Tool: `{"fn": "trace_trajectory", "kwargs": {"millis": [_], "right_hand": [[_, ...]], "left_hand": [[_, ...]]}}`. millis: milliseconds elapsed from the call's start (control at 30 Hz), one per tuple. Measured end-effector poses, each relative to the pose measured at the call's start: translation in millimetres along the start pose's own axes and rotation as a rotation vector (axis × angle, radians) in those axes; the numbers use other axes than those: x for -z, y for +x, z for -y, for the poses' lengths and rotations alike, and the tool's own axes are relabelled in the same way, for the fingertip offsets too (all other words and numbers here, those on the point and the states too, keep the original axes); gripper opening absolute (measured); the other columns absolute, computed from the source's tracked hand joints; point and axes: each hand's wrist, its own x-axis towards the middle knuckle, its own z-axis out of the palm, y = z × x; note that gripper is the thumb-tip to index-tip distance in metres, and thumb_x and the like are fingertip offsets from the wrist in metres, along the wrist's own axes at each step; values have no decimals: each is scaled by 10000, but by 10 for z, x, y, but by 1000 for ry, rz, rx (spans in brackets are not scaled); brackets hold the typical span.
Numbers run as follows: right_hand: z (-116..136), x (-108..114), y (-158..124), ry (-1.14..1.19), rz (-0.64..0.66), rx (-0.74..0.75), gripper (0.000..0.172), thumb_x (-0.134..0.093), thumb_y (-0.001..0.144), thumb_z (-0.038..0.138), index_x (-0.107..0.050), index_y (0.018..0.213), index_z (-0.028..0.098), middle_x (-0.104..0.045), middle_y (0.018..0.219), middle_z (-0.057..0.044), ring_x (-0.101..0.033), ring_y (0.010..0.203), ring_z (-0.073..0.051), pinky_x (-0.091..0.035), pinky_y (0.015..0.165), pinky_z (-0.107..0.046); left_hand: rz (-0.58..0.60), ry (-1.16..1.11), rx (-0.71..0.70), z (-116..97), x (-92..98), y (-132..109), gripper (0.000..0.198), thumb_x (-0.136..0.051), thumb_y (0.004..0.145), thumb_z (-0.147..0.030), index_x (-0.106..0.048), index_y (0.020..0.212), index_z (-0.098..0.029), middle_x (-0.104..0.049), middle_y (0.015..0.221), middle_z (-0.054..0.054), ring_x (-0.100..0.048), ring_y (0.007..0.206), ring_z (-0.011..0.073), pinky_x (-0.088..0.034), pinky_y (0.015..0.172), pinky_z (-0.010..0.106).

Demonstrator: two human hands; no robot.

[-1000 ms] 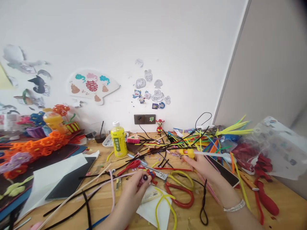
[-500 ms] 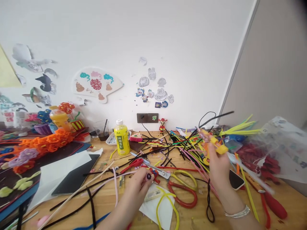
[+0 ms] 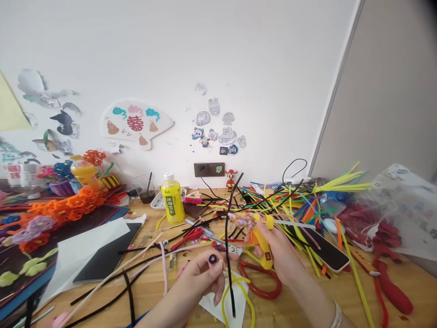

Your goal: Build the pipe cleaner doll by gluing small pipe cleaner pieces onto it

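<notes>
My left hand (image 3: 205, 273) is closed in a pinch, with a small dark shiny round bead (image 3: 213, 259) at its thumb and fingertips. My right hand (image 3: 278, 246) is wrapped around a yellow hot glue gun (image 3: 262, 248). The gun's nozzle end, crusted with glitter and glue, points left above my left fingers. A clear glue stick (image 3: 297, 224) sticks out of its back. A black pipe cleaner (image 3: 228, 246) stands nearly upright by the nozzle and the left fingertips; whether it is stuck to the nozzle I cannot tell.
Red-handled scissors (image 3: 262, 287) lie under the glue gun. Around them are a yellow drink bottle (image 3: 173, 200), a phone (image 3: 324, 249), a white paper (image 3: 235, 314), a black board (image 3: 102, 255) and a pile of coloured pipe cleaners (image 3: 307, 205). Orange pipe-cleaner flowers (image 3: 68, 205) sit at left.
My right hand has brought the glue gun left and down, close to my left hand. The black pipe cleaner has come with it, and the left fingers have turned slightly and loosened.
</notes>
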Motion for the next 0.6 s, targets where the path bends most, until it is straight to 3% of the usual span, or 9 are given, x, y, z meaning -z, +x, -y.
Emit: {"fn": "trace_trajectory", "kwargs": {"millis": [67, 133, 200, 267, 433, 600], "right_hand": [[-22, -25, -11, -39, -16, 10, 359, -577, 728, 515, -529, 723, 160, -550, 582, 19, -416, 420, -69, -301, 381, -184], [-21, -13, 4, -66, -56, 13, 368, -581, 718, 524, -527, 733, 160, -546, 580, 22, -421, 418, -71, -296, 377, -183], [-8, 11, 29, -78, -118, 19, 371, -581, 712, 530, -528, 745, 165, -552, 586, 22, -425, 415, -73, -300, 375, -184], [4, 25, 48, -92, -170, 36, 372, -583, 707, 535, -521, 729, 169, -552, 580, 21, -423, 410, -75, -298, 367, -184], [-9, -13, 45, -167, -180, 139, 377, -604, 675, 540, -515, 733, 178, -530, 561, 32, -393, 403, -81, -315, 379, -201], [-83, -12, 61, -249, -160, 130, 423, -585, 672, 559, -545, 786, 154, -559, 593, 4, -417, 443, -102, -341, 409, -220]], "left_hand": [[17, -67, 29, 21, 15, -9, 332, -567, 749, -490, -472, 719, -174, -450, 451, -75, -355, 366, 46, -250, 427, 182], [-62, -70, 21, 27, 60, 9, 347, -592, 732, -488, -471, 681, -166, -407, 453, -84, -310, 378, 39, -229, 420, 179], [-169, -49, 6, 8, 111, 39, 351, -625, 705, -483, -495, 685, -158, -433, 491, -72, -340, 415, 46, -255, 436, 178], [-197, -70, 21, -23, 144, 60, 349, -642, 691, -480, -531, 753, -155, -498, 555, -49, -397, 450, 57, -297, 457, 183], [-46, -244, 157, -60, 118, 37, 293, -630, 730, -422, -482, 763, -172, -579, 639, -24, -370, 344, 24, -258, 367, 172], [13, -355, 146, -78, 101, 10, 287, -613, 752, -397, -418, 714, -189, -586, 673, -35, -291, 275, -12, -154, 320, 159]]}}
